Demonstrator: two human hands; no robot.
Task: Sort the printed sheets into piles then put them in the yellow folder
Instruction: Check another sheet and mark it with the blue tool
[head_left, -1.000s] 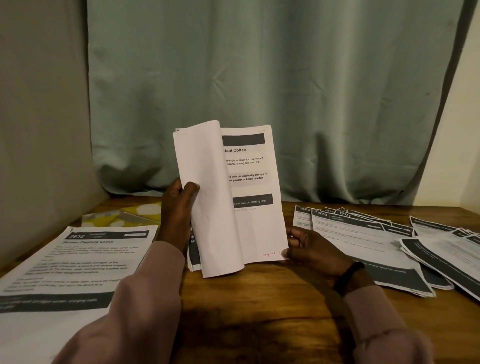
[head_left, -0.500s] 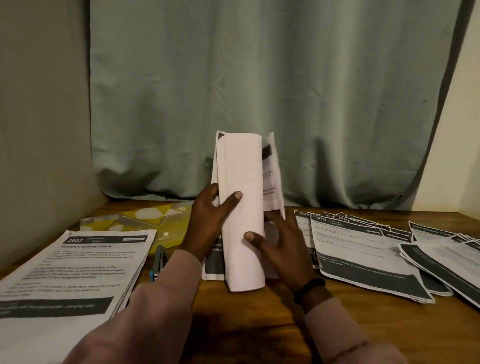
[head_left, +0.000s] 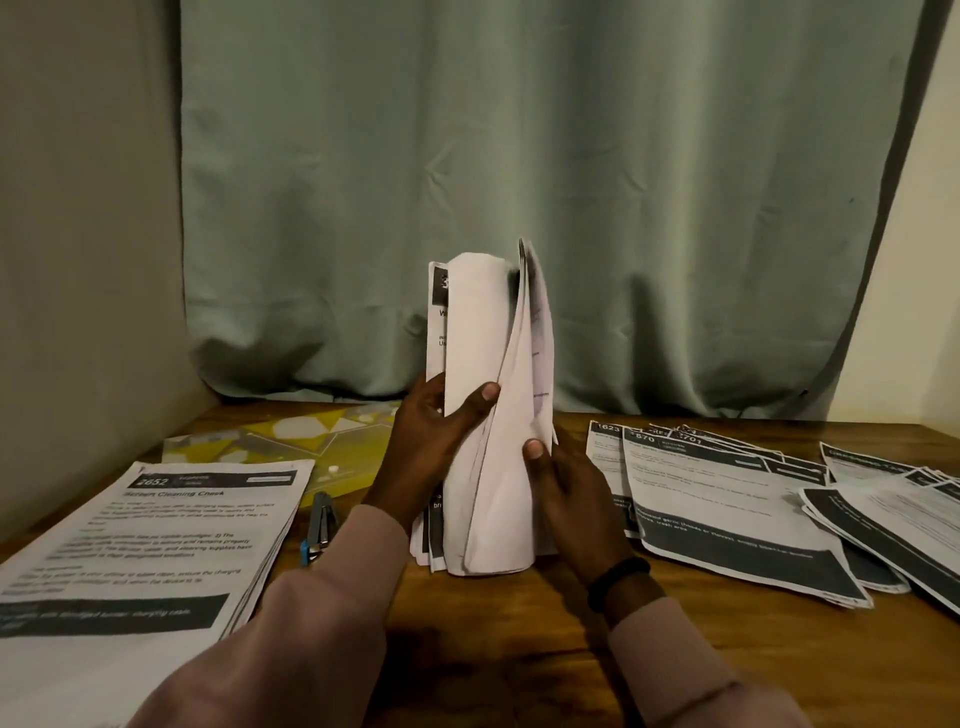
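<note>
A wooden table (head_left: 498, 649) fills the lower view, with a grey-green curtain (head_left: 519, 182) hanging behind it. Nearest on the left lies a squared pile (head_left: 140, 551) of printed sheets, header side up, probably one sorted group parked out of the way. On the right, fanned sheets (head_left: 727, 499) overlap loosely with their dark headers showing, likely so the numbers can be read at a glance.

In the middle a bundle (head_left: 488, 415) of sheets stands upright with its lower edge on the table, its front pages curled over into a white roll. The left hand (head_left: 436, 441) grips the roll, thumb across the front, apparently keeping turned pages aside. The right hand (head_left: 571, 493) pinches the loose pages on the bundle's right side, thumb on the paper, seemingly leafing through them. Standing it on edge appears to let the table carry the weight while pages are checked. The sheets look thin, white-backed, with black bands.

A stapler (head_left: 319, 525) lies left of the bundle. Farther back, flat near the curtain, is the folder (head_left: 311, 441), yellow with pale shapes; no sheets show in it.
</note>
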